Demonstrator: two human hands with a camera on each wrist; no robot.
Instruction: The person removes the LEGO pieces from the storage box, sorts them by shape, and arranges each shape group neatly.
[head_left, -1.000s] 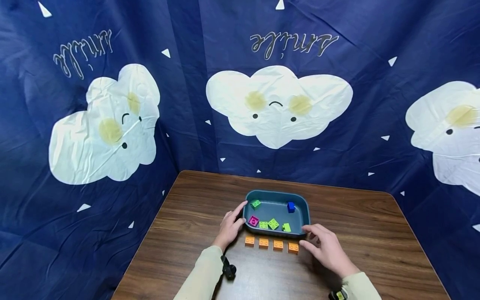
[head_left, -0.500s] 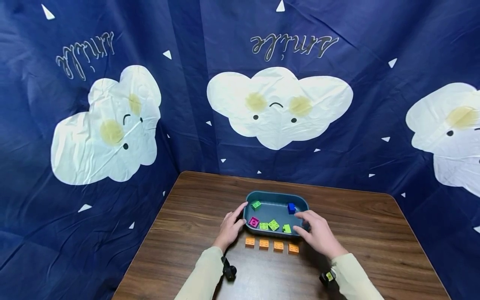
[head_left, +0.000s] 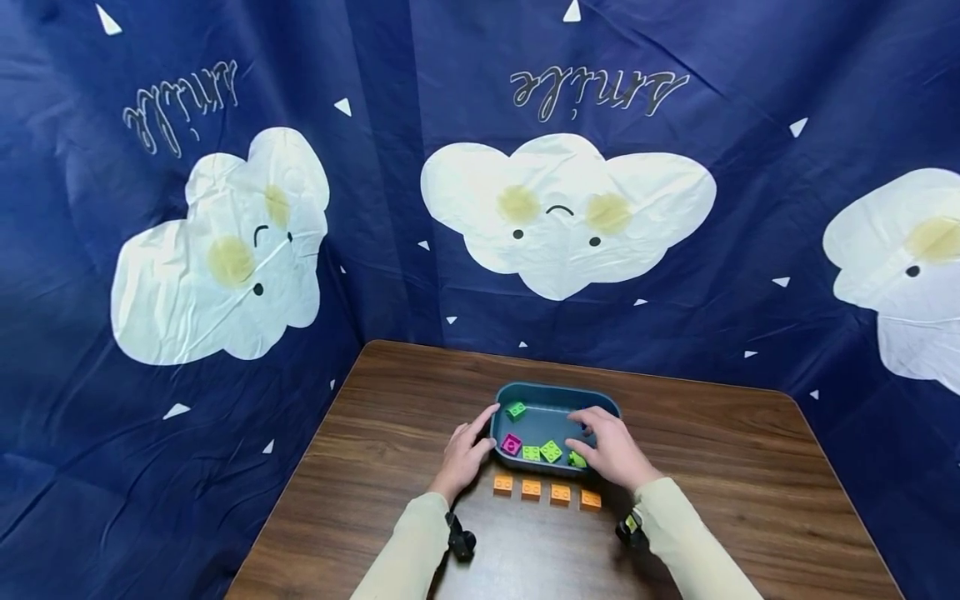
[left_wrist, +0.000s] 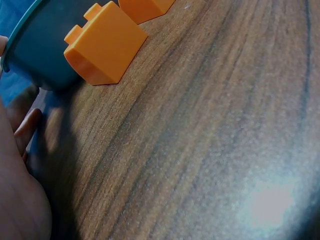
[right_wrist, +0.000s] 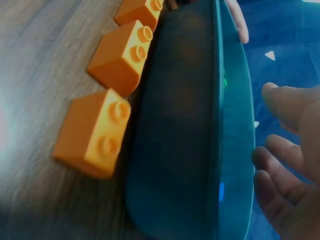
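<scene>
Left hand [head_left: 461,457] spreading at tray [head_left: 546,427] left end, right hand [head_left: 609,447] hovering spread beside lime block [head_left: 577,460], likely light, stiff, side-pinchable

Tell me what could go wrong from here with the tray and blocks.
The right hand, over the right end of the tray, might knock the lime block nearest it. Four orange blocks stand close along the tray's near side; if the left hand nudges the tray, they could shift.

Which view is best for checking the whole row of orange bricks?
The head view: all four orange bricks show there, lined up beside the tray. The left wrist view catches two, one cut off; the right wrist shows three larger, the farthest cut off.
</scene>
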